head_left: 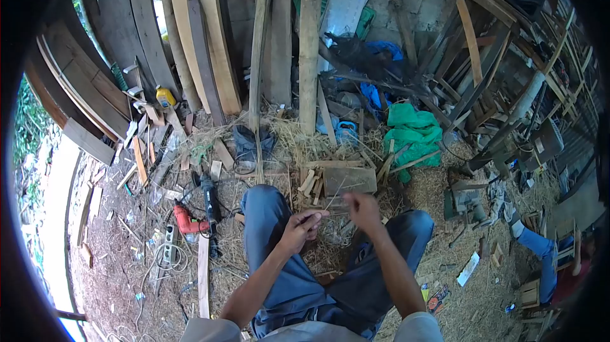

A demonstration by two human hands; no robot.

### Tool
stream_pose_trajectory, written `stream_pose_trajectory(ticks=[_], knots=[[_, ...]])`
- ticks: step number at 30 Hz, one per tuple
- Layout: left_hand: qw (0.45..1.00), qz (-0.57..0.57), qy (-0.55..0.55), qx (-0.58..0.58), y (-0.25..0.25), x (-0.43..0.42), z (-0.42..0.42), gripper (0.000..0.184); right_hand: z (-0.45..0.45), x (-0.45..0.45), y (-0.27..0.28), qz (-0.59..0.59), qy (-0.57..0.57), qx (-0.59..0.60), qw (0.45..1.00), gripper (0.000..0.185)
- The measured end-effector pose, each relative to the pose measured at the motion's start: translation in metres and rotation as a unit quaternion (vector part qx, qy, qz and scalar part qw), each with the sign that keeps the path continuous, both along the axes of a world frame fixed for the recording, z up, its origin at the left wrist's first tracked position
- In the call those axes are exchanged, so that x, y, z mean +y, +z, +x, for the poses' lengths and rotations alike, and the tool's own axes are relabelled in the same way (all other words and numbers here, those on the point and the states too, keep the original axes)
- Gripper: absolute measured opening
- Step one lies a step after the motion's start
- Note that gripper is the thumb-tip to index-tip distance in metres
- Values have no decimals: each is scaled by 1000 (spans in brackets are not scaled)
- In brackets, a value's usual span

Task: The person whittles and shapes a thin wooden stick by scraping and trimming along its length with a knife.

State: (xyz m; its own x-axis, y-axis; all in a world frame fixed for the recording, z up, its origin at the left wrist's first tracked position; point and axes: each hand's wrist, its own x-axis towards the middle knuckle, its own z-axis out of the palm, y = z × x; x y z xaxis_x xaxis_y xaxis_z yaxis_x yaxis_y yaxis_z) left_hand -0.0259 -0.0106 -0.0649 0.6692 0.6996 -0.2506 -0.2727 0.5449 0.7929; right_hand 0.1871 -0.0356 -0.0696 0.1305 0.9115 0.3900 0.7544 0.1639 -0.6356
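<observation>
In the head view, pinching with thumb and forefinger of the left hand, pressed together with hardly any gap and pointing right. Apparently gripping the near end of a thin pale strip, though too fine to make out clearly at the contact. On the right hand, fingers curled into a closed fist, back uppermost; impossible to tell of anything held inside.

As for the thin pale strip, located between both sets of fingers, just beyond the left fingertips and just left of the right knuckles. Aligned lengthwise away from the body, slanting rightward toward the far end; slender along its long axis.

Just beyond the fingers, down to a wooden block amid straw and offcuts. Farther beyond and to the right, across to a crumpled green cloth. Well left of the left fingers, past the knee, over to a red drill and, beside it, a black power tool, both on the littered floor. Below the fingers and to either side, wrapped around bent legs, in grey-blue trousers.
</observation>
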Motion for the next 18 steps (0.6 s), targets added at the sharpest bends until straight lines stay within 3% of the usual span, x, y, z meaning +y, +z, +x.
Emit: stream_pose_trajectory(ticks=[1, 3, 5, 7, 9, 10, 13, 14, 15, 17, 18], knots=[[1000, 2, -5, -2, -2, 0, -1, 26, 4, 3, 10, -69, -50, 9, 996, 14], [1000, 14, -17, -10, -1, 5, 3, 26, -2, 3, 20, -57, -43, 24, 997, 17], [1000, 8, -12, -8, -2, 4, 4, 26, -12, -3, 10, 64, 43, 4, 997, 22], [1000, 20, -7, -2, 3, 5, 4, 26, -1, -2, 2, 17, 14, 21, 1000, 21], [999, 29, -12, 7, 1, -1, 0, 26, 12, 5, 11, -103, -73, 29, 992, 19], [999, 31, -11, 14, 0, 0, 1, 26, 9, 6, 4, -9, -42, 45, 998, 19], [999, 51, -12, 9, -1, 6, 7, 25, -7, -6, 11, -16, 16, 24, 999, 18], [998, 57, -17, 7, -4, 3, 4, 25, 4, -1, -18, 49, 0, 12, 999, 17], [999, 51, -15, 12, -4, -1, 2, 25, 7, -3, -13, 43, 1, 17, 999, 17], [998, 57, -10, 22, 2, 1, 4, 23, 13, 3, 18, -140, -76, 33, 987, 17], [998, 62, -13, 19, 2, 2, 6, 23, 6, -3, 20, -84, -44, 28, 995, 17]])
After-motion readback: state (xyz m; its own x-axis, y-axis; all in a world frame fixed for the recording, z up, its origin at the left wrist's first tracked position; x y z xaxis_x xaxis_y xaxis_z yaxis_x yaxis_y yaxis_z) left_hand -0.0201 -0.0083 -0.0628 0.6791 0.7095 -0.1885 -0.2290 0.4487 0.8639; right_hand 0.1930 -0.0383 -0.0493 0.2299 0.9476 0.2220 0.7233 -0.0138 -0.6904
